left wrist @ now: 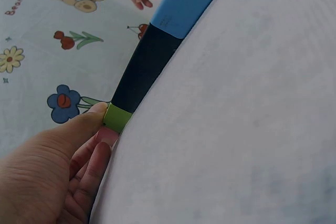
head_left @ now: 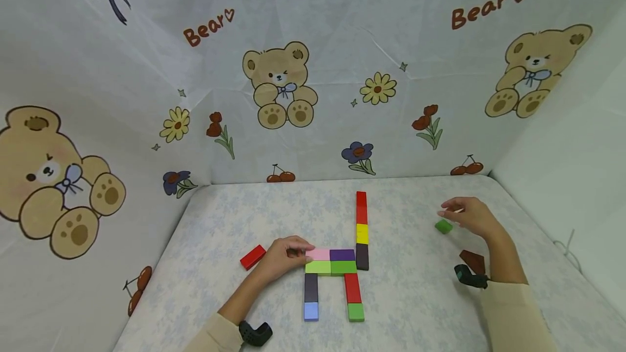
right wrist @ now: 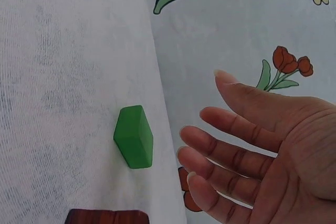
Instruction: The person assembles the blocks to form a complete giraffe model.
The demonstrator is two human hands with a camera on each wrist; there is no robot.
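My left hand (head_left: 288, 254) is at the left end of the joined blocks and pinches the pink block (head_left: 319, 254), thumb close to the light green block (head_left: 318, 268). In the left wrist view, the thumb touches the light green block's end. The purple block (head_left: 342, 255) and green block (head_left: 344, 268) lie to the right of these. My right hand (head_left: 471, 216) hovers with loosely bent, spread fingers and holds nothing. Nearest to it lies a small green block (right wrist: 136, 137) with slanted sides, apart from the fingers.
A red block (head_left: 252, 257) lies left of the left hand, a brown block (head_left: 472, 261) by the right forearm. A red, yellow and dark column (head_left: 362, 232) rises at the right. Below hang a dark block (head_left: 311, 287), blue block (head_left: 311, 312), red block (head_left: 352, 288) and green block (head_left: 356, 312).
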